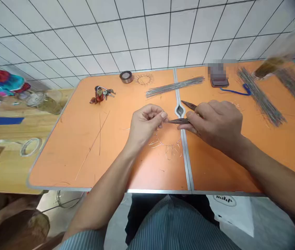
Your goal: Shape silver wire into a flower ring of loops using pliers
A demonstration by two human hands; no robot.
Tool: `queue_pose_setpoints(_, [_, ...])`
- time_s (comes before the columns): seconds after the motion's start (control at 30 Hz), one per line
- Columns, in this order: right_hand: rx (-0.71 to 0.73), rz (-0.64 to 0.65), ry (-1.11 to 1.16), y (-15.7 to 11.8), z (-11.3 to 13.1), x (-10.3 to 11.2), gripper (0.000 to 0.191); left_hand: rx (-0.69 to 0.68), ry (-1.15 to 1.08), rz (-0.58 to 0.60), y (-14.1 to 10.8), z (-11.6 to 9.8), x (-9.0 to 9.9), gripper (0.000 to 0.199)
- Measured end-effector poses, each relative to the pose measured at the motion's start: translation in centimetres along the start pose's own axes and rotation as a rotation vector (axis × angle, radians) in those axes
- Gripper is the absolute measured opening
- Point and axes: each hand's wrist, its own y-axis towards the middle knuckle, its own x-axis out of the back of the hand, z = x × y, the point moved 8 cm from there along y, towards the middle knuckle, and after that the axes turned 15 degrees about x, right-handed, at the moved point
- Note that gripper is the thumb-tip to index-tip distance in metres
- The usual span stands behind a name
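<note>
Above the middle of the orange table, my left hand [147, 121] pinches part of a thin wire ring [172, 144] between thumb and fingers. Short wire loops and loose ends stick out around the ring's lower edge. My right hand [216, 121] is closed around dark needle-nose pliers [179, 121]. Two pointed dark tips show apart from each other, and the lower one reaches close to my left fingertips. Whether it touches the wire I cannot make out. The pliers' handles are mostly hidden by my palm.
A bundle of straight wires [174, 86], a tape roll [126, 77], another wire ring [144, 80] and keys [103, 93] lie farther back. More wire bundles [262, 97] and a blue strip [236, 91] are at right. Loose wires [92, 146] lie left. A metal seam [186, 159] crosses the table.
</note>
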Motion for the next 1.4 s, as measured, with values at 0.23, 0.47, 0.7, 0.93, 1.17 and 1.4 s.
queue_pose_setpoints(0.23, [-0.103,0.231,0.223,-0.8,-0.5,-1.8,0.072,0.014,0.002,-0.008,0.0,0.4,-0.1,0.028])
queue_pose_setpoints(0.47, [-0.09,0.214,0.178,-0.8,-0.4,-1.8,0.073,0.014,0.001,-0.014,0.0,0.3,-0.2,0.032])
queue_pose_setpoints(0.7, [0.0,0.106,0.014,-0.3,0.1,-0.6,0.065,0.01,-0.005,-0.012,0.0,0.3,-0.2,0.031])
queue_pose_setpoints(0.93, [0.003,0.053,0.03,-0.2,0.1,0.0,0.06,0.014,0.0,-0.008,0.0,0.2,-0.3,0.032])
queue_pose_setpoints(1.17, [-0.092,0.234,0.232,-0.7,-0.4,-1.7,0.07,0.015,-0.005,-0.014,-0.1,0.2,-0.3,0.026])
queue_pose_setpoints(1.4, [-0.086,0.252,0.236,-0.6,-0.5,-1.8,0.071,0.037,0.026,-0.045,-0.4,0.2,-0.3,0.03])
